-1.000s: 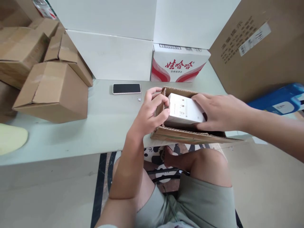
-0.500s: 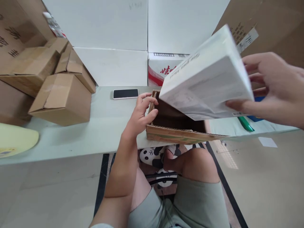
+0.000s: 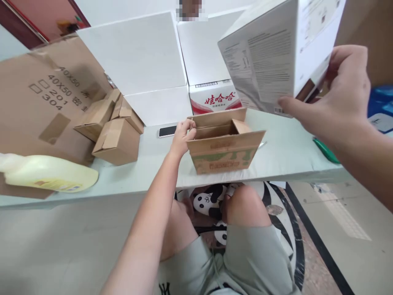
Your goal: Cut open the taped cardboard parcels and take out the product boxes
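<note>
In my right hand (image 3: 340, 90) is a white printed box (image 3: 270, 61), raised above the table and tilted, with thumb and fingers gripping its lower right part. Fine print covers the side facing me. My left hand (image 3: 183, 135) is closed on the left edge of an open brown cardboard box (image 3: 224, 153), which rests near the table's front edge. Its flaps stand up, and green printing marks the front. The bottom of its inside is hidden from view.
Small closed cartons (image 3: 118, 139) and a pale yellow bottle (image 3: 52, 174) lie to the left. A phone (image 3: 167, 131) rests behind my left hand. White panels (image 3: 138, 57) and a red-and-white carton (image 3: 215, 98) stand at the back. A green object (image 3: 326, 150) lies at the right.
My right hand has lifted the white box up and turned it, away from the cardboard box's opening. My left hand stays at the cardboard box's left edge. The view has shifted.
</note>
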Motion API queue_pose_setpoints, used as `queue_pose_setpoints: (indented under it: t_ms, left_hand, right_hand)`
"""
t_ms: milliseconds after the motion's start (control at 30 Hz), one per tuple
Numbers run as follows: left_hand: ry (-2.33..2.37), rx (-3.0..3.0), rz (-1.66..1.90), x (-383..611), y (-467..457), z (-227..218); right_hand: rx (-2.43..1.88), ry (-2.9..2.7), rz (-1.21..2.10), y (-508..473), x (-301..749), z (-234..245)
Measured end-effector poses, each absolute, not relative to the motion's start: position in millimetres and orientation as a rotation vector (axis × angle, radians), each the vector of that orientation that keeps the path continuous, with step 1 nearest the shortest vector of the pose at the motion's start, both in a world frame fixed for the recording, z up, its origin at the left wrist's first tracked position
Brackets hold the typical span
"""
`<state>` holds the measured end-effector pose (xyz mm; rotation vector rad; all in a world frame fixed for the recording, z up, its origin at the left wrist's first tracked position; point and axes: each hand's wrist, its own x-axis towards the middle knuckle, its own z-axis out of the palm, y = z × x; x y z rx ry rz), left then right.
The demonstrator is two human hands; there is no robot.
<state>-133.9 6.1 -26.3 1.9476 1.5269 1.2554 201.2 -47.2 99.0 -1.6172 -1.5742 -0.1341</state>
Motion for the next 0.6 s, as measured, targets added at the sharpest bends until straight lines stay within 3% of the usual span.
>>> queue_pose_setpoints:
  t_ms: [267,433,600]
  left_hand:
    - [1.637,1.867,1.338,-101,16,-24]
    - [1.636,1.672,1.716,-92,-27,14]
    - [1.132,1.740,1.420,-27,-99,65]
  right_hand:
    - [-1.409,-1.710,-0.262,-61,206,84]
    - [-1.471,-1.795,-0.359,-93,184,84]
    - [-1.440,-2.087,-0.388,-92,142,76]
